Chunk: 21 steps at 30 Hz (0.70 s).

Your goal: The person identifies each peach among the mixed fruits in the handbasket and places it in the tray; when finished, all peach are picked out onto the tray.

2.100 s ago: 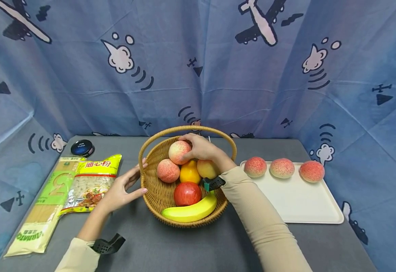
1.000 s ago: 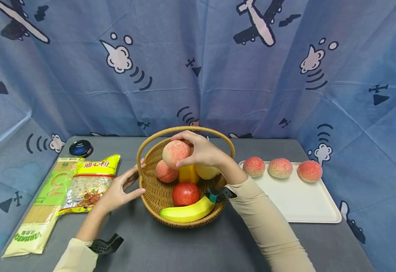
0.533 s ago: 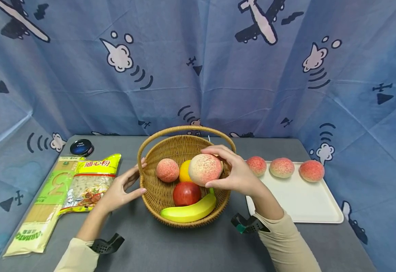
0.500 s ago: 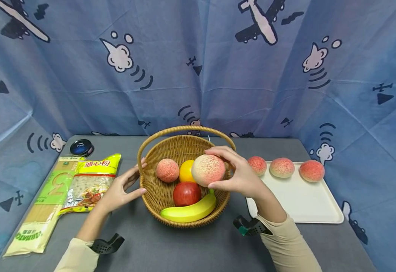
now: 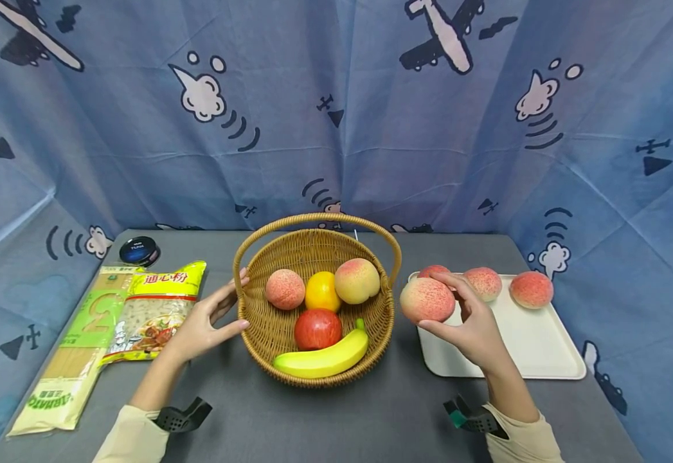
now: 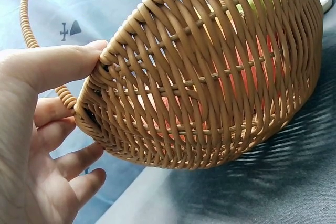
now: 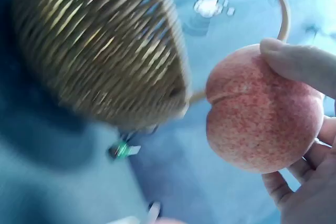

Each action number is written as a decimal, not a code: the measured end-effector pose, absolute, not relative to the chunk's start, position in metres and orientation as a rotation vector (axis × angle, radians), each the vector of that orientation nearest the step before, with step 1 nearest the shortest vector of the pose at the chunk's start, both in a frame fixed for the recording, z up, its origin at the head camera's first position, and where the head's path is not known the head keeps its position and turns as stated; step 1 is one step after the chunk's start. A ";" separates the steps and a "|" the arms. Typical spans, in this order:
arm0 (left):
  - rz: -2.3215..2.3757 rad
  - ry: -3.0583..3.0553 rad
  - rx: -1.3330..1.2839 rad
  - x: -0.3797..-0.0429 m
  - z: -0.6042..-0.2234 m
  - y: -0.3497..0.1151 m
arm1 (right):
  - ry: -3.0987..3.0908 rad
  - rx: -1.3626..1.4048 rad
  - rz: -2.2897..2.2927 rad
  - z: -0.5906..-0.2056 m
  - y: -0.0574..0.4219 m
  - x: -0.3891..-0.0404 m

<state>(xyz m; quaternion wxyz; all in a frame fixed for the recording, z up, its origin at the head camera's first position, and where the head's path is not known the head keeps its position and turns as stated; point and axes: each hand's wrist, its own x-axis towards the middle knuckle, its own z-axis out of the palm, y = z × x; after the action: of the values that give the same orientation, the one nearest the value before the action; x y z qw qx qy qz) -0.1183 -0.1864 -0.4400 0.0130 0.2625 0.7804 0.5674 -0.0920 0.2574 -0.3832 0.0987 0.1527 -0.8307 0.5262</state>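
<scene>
My right hand (image 5: 475, 321) holds a pinkish peach (image 5: 427, 300) between thumb and fingers, above the near left corner of a white tray (image 5: 521, 360). In the right wrist view the peach (image 7: 262, 111) shows its crease. At the left side of a wicker basket (image 5: 261, 347), my left hand (image 5: 206, 325) grips the rim by the handle's base; in the left wrist view the thumb (image 6: 68, 66) lies on the rim. Inside the basket are a peach (image 5: 285, 290), an orange (image 5: 322, 292), a yellowish peach (image 5: 357, 281), a red apple (image 5: 317, 329) and a banana (image 5: 321, 358).
Three peaches sit along the tray's far edge; the leftmost peach (image 5: 433, 270) is partly hidden by my right hand and its peach. To the left lie a pasta bag (image 5: 157, 315), a noodle pack (image 5: 61, 360) and a tuna can (image 5: 139, 251). A blue curtain (image 5: 290, 116) hangs behind.
My right hand has lifted the peach from the back of the basket and carried it right, past the rim to the tray. My left hand stays at the basket.
</scene>
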 end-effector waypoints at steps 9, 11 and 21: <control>1.767 2.434 0.810 -0.118 -0.439 -0.186 | -2.630 0.106 1.362 -0.446 0.294 -0.082; 1.766 2.436 0.807 -0.118 -0.439 -0.186 | -2.643 0.085 1.330 -0.457 0.299 -0.080; 1.766 2.447 0.785 -0.118 -0.439 -0.187 | -2.645 0.143 1.250 -0.474 0.306 -0.074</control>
<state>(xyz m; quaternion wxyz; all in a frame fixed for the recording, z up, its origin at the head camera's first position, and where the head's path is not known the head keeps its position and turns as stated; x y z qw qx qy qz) -0.1180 -0.1867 -0.4390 0.0118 0.2517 0.7847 0.5664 -0.0743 0.3061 -0.4739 0.1062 0.0484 -0.8979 0.4245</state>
